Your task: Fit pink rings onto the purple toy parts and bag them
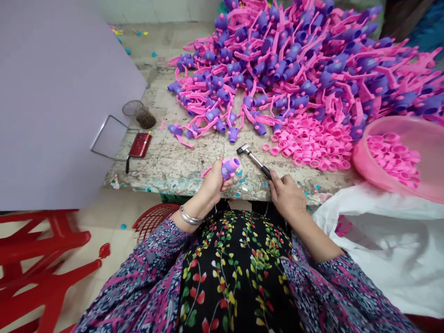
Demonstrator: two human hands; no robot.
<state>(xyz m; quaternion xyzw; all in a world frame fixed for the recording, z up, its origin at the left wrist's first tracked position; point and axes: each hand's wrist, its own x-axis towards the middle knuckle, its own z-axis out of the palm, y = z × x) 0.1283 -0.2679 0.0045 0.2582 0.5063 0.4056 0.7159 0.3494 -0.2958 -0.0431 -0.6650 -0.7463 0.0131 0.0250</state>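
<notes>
This looks like a small workshop. A heap of matching plastic parts (294,51) covers the counter's (166,155) far right, with a hammer (255,161) near its scuffed front edge.

Single head-worn view, facing forward and down, close above the hands (288,196) and worktable (169,157)

Left fingers (227,184) hold a purple piece (228,169) — right fingers (276,179), a hammer (255,161).
</notes>
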